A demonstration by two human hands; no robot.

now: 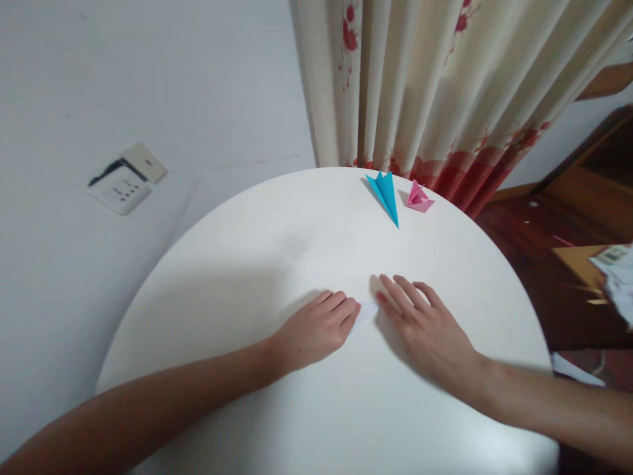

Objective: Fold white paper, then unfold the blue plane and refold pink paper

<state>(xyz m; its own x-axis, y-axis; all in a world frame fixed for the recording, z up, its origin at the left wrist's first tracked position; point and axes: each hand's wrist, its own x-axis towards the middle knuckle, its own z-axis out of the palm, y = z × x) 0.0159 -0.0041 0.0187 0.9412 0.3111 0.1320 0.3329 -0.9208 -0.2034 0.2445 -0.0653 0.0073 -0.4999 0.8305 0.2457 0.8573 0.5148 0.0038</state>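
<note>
left hand (316,330): I see it palm down on the worktop (277,264), fingers curled in, knuckles pressing the left edge of the white paper (364,313). Not gripping, just pinning it flat.
right hand (425,326): flat, fingers stretched out and spread a little, tips on or at the paper's right edge. Holds nothing; exact contact I can't tell.
white paper: small piece between the two hands, mostly hidden under them, only a pale sliver shows. Shape of the fold I can't tell, white on white.
blue plane (386,192): folded paper, well beyond the right hand at the far worktop edge, nose pointing back toward the hands.
pink fold (418,198): just right of the blue plane, apart from it, untouched.
curtain (445,86): cream with red flowers, hanging behind the far edge.
socket (124,181): on the wall, well left of the left hand.
floor (544,224): dark wood, right of the right hand, some papers lying there.
</note>
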